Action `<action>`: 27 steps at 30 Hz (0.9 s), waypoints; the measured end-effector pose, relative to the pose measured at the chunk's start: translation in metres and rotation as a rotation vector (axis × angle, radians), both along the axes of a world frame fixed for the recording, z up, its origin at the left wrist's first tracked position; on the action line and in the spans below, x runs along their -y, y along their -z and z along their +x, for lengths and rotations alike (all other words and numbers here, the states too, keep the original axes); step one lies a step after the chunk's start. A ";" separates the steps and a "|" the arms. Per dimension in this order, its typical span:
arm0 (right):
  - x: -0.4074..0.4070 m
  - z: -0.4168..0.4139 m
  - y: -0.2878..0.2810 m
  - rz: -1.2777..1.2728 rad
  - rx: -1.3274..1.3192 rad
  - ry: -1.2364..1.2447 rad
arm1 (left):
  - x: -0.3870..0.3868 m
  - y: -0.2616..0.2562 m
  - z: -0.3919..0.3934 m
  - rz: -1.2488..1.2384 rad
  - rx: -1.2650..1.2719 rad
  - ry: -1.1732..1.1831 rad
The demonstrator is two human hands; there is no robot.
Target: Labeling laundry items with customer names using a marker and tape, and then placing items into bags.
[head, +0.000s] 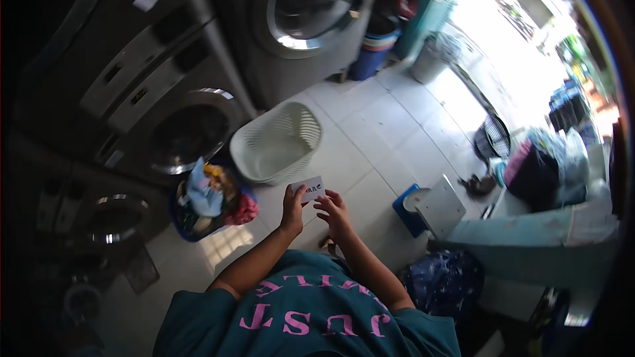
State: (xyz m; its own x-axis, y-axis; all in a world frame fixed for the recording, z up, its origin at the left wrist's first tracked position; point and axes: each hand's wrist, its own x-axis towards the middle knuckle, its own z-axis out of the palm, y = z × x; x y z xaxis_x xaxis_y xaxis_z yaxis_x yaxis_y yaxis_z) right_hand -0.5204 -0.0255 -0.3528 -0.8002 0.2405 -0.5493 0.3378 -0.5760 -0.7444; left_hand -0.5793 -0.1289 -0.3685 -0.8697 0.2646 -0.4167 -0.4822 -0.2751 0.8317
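Observation:
A small white paper card (314,189) with handwriting on it is held out in front of my body. My left hand (293,210) grips its left side, the thumb lying over the face of the card. At the card's lower right corner are the fingertips of my right hand (335,214); whether they pinch it or only touch it, I cannot tell. Beyond the hands, a white plastic laundry basket (278,171) stands on the tiled floor (354,158). To its left sits a blue basket (191,235) heaped with clothes (208,193).
Front-loading machines (191,129) line the left and far side, one with a large round door (315,5). A blue bin (369,57) and a grey bin (429,62) stand near the bright doorway. At right are a white stool (441,208), bagged items (540,173) and a dark blue star-patterned bundle (444,280).

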 end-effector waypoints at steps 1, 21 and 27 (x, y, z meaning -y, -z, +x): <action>-0.025 0.001 -0.002 -0.007 0.016 0.144 | -0.036 0.000 0.006 0.013 -0.008 0.062; -0.413 -0.056 0.020 0.182 -0.069 0.548 | -0.442 0.015 -0.113 0.193 0.206 0.634; -0.496 -0.116 0.011 0.322 0.015 0.604 | -0.549 0.007 -0.187 0.062 -0.136 0.819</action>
State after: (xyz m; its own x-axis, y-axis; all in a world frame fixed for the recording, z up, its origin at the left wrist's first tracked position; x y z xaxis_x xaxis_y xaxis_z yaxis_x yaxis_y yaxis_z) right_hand -0.6364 0.4702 -0.3638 -0.4667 0.7960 -0.3855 0.0386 -0.4171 -0.9081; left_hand -0.7661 0.4202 -0.3755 -0.4335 0.8545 -0.2861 -0.4465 0.0722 0.8919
